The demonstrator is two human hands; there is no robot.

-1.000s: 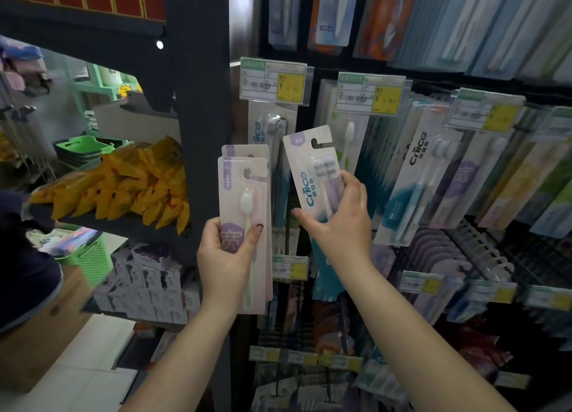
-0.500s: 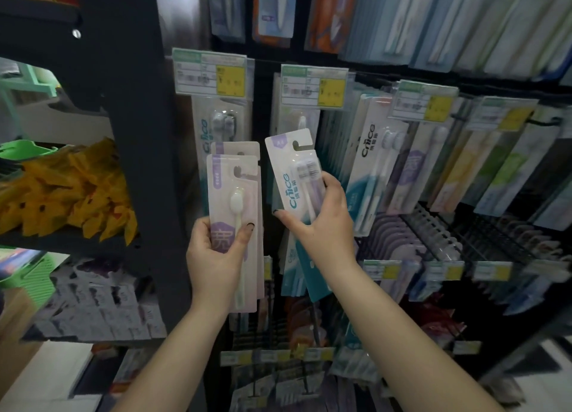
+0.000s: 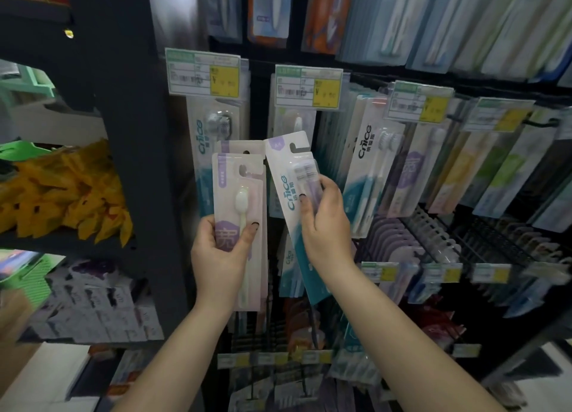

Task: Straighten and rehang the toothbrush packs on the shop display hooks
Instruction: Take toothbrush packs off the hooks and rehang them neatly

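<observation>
Both hands hold toothbrush packs, brushes sealed inside.

"Cnice" runs up the white-and-teal pack, the hanging pack at the left and another hanging pack; the lilac pack bears "宽".

A toothbrush pack in each hand, possibly unhung

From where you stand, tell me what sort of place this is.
Most likely a shop's toothbrush aisle: rows of hanging toothbrush packs, yellow price tags above them, and shelves of boxed goods alongside.
</observation>
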